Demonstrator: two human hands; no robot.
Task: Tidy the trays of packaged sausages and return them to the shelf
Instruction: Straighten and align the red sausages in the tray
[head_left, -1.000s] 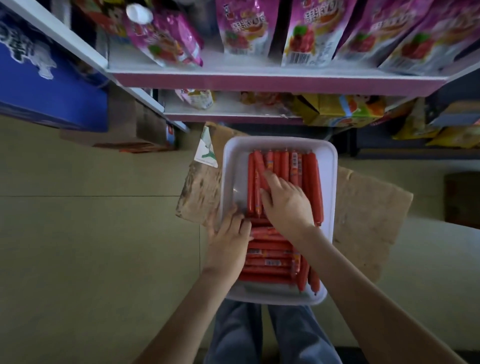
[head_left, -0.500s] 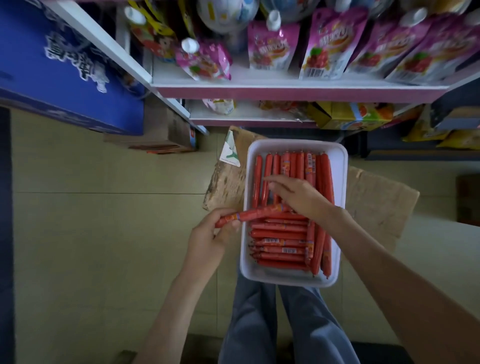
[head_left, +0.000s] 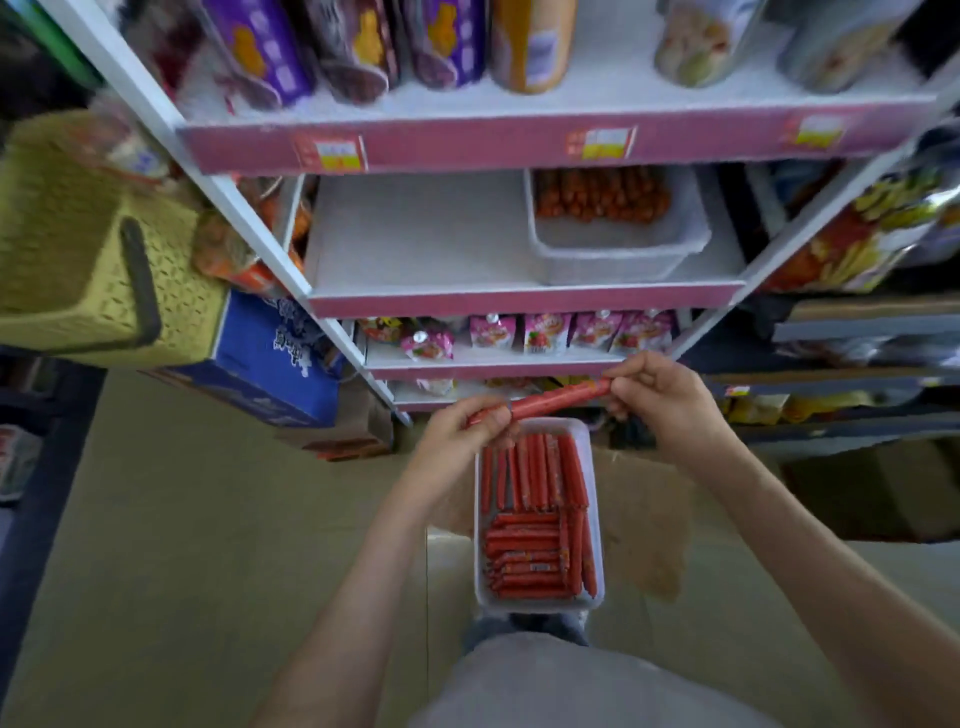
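Hands hold one red packaged sausage (head_left: 556, 399) by its two ends, slightly tilted, in the air clear of the white tray (head_left: 540, 604). The left hand (head_left: 467, 423) curls its fingers round the lower left end. The right hand (head_left: 660, 400) pinches the higher right end between thumb and fingertips.

The tray lies low on a sheet of cardboard (head_left: 644, 519) on the floor (head_left: 182, 545), just in front of the person's legs. It is filled with sausages (head_left: 535, 519): a far group lying lengthwise, a near group crosswise, and a few lengthwise along the right wall. All lie inside the rim.

Ahead stands the shelf unit. Its middle shelf (head_left: 415, 234) shows a wide bare stretch on the left, bounded by the white upright and the pink front edge (head_left: 519, 302). A second tray (head_left: 613, 260) with sausages sits on the right part of that shelf, its front wall close to the pink edge. Below, pink pouches (head_left: 545, 332) line a lower shelf. Left of the unit, a yellow basket (head_left: 78, 234) sits above a blue box (head_left: 270, 358), near the upright. Bare floor spreads to the left of the tray.
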